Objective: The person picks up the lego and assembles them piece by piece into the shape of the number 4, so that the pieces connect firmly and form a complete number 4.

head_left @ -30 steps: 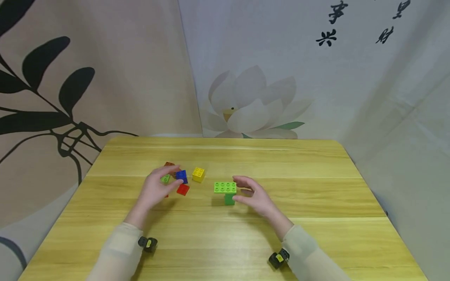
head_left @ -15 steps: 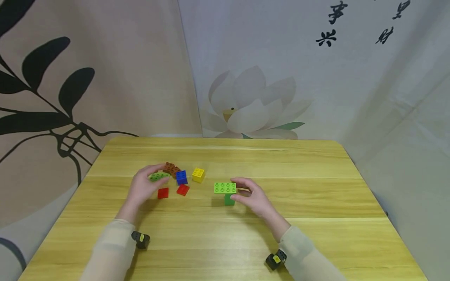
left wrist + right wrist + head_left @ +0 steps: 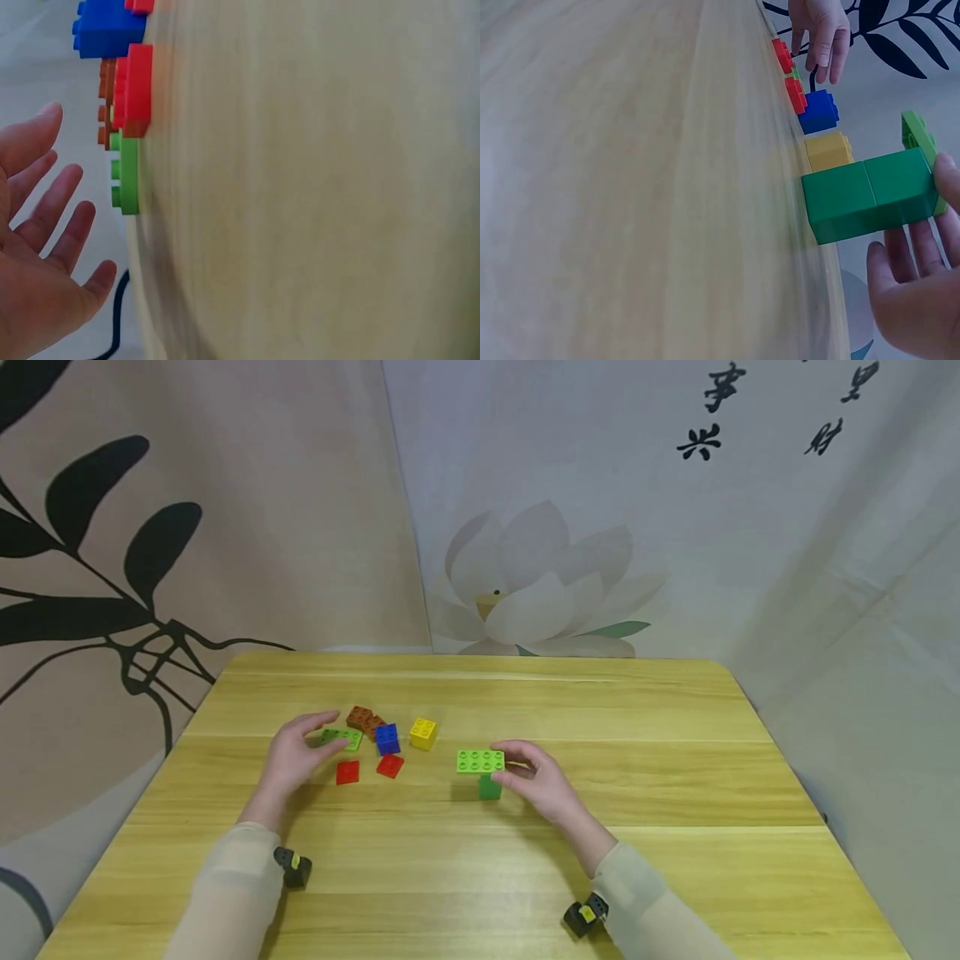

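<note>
Holds nothing with the left hand (image 3: 291, 757), fingers well spread, near the loose green brick (image 3: 355, 740) at left. With the right hand (image 3: 542, 782), half curled, pinches the right end of the upper green brick (image 3: 480, 762), mounted on dark green blocks (image 3: 490, 788), right of the yellow brick (image 3: 423, 734).

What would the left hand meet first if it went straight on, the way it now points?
The left hand would probably first meet the nearby light-green brick, but depth is unclear; it might pass above.
</note>
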Available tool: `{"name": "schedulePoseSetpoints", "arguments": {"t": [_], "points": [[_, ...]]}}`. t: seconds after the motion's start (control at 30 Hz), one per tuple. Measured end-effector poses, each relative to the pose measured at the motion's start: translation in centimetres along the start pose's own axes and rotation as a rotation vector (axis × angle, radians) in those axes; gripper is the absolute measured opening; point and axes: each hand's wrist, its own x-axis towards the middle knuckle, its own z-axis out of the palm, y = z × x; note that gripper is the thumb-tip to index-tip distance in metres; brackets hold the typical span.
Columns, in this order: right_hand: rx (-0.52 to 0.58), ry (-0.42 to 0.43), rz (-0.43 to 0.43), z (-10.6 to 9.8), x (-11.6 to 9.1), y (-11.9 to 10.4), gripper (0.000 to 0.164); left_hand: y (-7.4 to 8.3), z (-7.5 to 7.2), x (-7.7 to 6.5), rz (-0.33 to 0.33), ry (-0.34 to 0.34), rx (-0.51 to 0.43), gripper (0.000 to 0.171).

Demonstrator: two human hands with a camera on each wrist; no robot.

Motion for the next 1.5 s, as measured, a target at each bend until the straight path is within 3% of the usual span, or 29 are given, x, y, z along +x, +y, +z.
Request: {"name": "schedulePoseSetpoints", "arguments": {"t": [0.27, 0.5, 0.67, 0.83, 1.2, 1.5], "points": [[-0.010, 0.010, -0.008, 0.0, 0.0, 0.2, 0.040, -0.8, -0.1, 0.4, -0.051, -0.050, 0.002, 0.055], [-0.017, 0.012, -0.019, 0.2, 0.0, 0.4, 0.038, -1.3, -0.3, 0.7, -0.109, -0.134, -0.013, 0.056], [-0.030, 0.016, -0.030, 0.2, 0.1, 0.5, 0.037, -1.6, -0.2, 0.8, -0.059, -0.170, -0.008, 0.054], [-0.024, 0.022, -0.025, 0.2, 0.1, 0.5, 0.037, -1.7, 0.1, 1.0, 0.018, -0.158, 0.016, 0.048], [-0.038, 0.032, -0.028, 0.3, 0.0, 0.4, 0.035, -2.0, 0.5, 1.2, 0.050, -0.140, 0.094, 0.038], [-0.039, 0.047, -0.035, 0.3, 0.0, 0.5, 0.035, -1.8, 0.4, 1.0, -0.005, -0.121, 0.104, 0.035]]}}
